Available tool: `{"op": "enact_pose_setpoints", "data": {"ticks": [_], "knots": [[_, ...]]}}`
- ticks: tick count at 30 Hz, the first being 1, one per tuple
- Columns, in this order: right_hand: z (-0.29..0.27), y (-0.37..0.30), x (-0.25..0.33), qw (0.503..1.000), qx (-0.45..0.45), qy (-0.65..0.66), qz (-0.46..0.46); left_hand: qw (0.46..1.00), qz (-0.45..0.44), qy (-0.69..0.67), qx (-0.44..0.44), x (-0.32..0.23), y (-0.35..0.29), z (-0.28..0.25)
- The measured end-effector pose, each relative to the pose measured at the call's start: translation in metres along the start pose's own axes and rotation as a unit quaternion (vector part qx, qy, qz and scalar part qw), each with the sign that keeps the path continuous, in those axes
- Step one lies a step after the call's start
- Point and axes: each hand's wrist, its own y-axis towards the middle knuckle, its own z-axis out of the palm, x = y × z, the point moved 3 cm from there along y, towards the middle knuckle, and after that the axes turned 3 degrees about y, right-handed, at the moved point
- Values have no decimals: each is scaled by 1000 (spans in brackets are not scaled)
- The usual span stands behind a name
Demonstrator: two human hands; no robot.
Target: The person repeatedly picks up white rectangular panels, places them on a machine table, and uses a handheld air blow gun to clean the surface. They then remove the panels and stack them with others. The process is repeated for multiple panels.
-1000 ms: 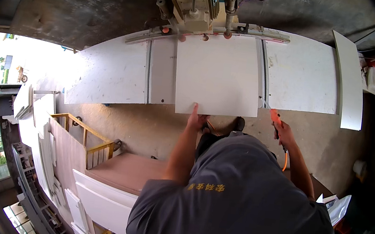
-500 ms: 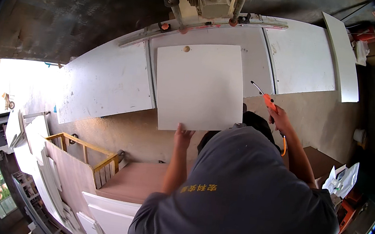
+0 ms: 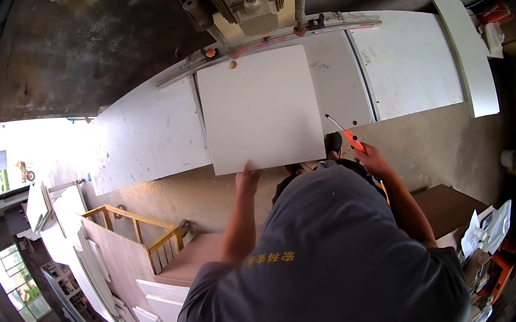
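Head view: I log the white panel (image 3: 264, 107) over the middle of the worktable (image 3: 411, 64), near edge past the table's front. Left hand (image 3: 247, 178) pinches that edge, thumb on top; fingers beneath mostly hidden. Right hand (image 3: 372, 159), out in front of the table, wraps an orange-handled nozzle tool (image 3: 354, 140). Risks, my judgement: a slackened left pinch could let the overhanging panel tip; a careless nozzle swing could scratch it.

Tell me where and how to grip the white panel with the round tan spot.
I'd take the white panel by its near edge, coming from the near side, thumb above, fingers beneath. That edge juts past the worktable, so its underside looks reachable; the left hand is there, thumb on top.
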Motion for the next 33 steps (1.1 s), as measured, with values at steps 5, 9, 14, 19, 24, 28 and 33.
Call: {"op": "enact_pose_setpoints", "data": {"ticks": [5, 9, 14, 19, 24, 28, 33], "knots": [[-3, 3, 3, 1000, 15, -1, 14, 964, -119, -226, -78, -11, -3, 56], [-8, 18, -16, 999, 33, -30, -20, 963, -106, -234, -86, -17, -11, 63], [-8, 26, -15, 998, 42, -43, -28, 962, -101, -234, -99, -19, -14, 62], [-8, 24, -20, 998, 22, -59, -23, 959, -102, -249, -94, -13, -8, 58], [-6, 19, -24, 995, 16, -101, -19, 960, -107, -240, -98, -11, -11, 58], [-3, 18, -30, 992, 15, -120, -29, 960, -117, -239, -91, -13, -12, 59], [0, 18, -35, 997, 22, -78, 7, 968, -202, -148, -17, -15, -14, 85]]}}
